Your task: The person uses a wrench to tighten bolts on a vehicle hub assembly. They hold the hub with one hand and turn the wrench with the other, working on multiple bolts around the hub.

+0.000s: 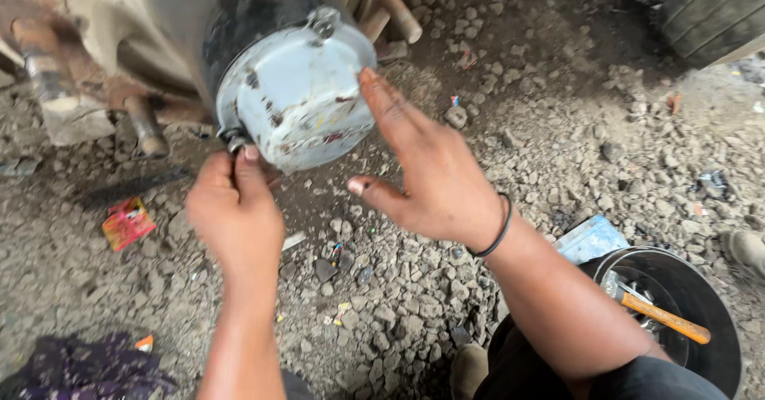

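Note:
A round pale-blue metal cover [299, 97], chipped and rusty, is fixed on the end of a grimy vehicle hub [199, 25]. My left hand [235, 209] pinches a small dark bolt or nut at the cover's lower-left rim [233, 139]. My right hand [434, 173] is spread flat, its fingertips resting against the cover's right edge. A black band circles my right wrist [496, 233].
Rusty wheel studs [143, 125] stick out left of the hub, another stud [398, 13] at top. Gravel ground [558, 113] all around. A red wrapper [126, 221] lies left. A black bucket [721, 312] holds an orange-handled tool [665, 319]. Tyre [709, 5] top right.

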